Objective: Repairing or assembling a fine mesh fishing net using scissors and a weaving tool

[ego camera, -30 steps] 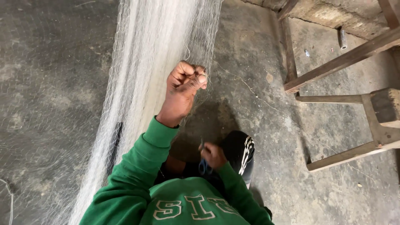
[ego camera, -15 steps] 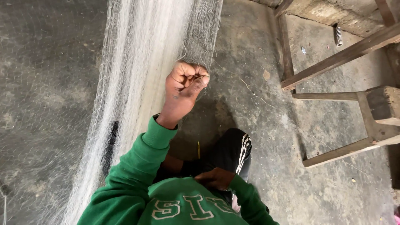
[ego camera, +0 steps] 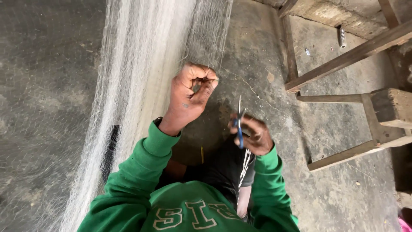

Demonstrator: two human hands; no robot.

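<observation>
Hands (ego camera: pixel 191 96) (ego camera: pixel 253 135) grip fishing net (ego camera: pixel 141 64) and scissors (ego camera: pixel 239 124).

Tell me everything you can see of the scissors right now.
The scissors are small, with blue handles and thin, pale metal blades. The right hand grips the handles, so they are mostly hidden. The blades look closed and point up the picture, away from the person, above the concrete floor, clear of the net that the left hand pinches.

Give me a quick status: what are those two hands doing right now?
Left hand fisted on the white fishing net, grip tight. Right hand holds blue-handled scissors, blades up, apart from the net. Nothing between them.
</observation>
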